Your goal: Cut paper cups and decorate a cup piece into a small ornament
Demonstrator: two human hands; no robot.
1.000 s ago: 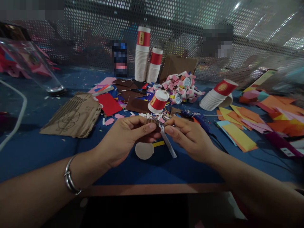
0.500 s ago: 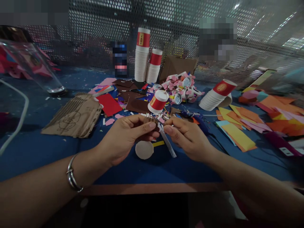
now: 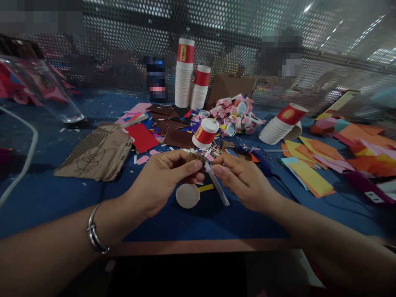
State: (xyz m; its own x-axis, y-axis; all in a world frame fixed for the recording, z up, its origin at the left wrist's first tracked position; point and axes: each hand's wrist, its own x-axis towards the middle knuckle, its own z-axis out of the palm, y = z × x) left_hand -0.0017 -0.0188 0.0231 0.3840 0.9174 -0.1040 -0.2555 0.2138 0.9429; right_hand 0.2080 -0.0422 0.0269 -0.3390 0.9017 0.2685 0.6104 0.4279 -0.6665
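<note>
My left hand [image 3: 173, 177] pinches a small piece of brown corrugated cardboard [image 3: 194, 157] between thumb and fingers. My right hand [image 3: 243, 177] is closed close by, gripping a thin grey metal-looking tool [image 3: 204, 158] whose tip reaches the cardboard; fingers hide most of it. Below the hands, a round pale disc [image 3: 187, 196] lies on the blue table beside a yellow strip [image 3: 206, 188] and a whitish strip [image 3: 220, 190]. Just beyond my fingers, a red and white paper cup [image 3: 206, 133] stands upside down among paper scraps.
Two tall stacks of paper cups [image 3: 183, 86] stand at the back; another stack [image 3: 275, 131] leans over at right. Flattened cardboard [image 3: 95, 152] lies left, near a tilted clear glass [image 3: 58, 95]. A blue glue gun [image 3: 261, 161] with a cord and coloured papers [image 3: 312, 177] lie right.
The thin grey tool in my right hand now shows more plainly against the cardboard, which has tilted slightly. Both hands stay nearly in place.
</note>
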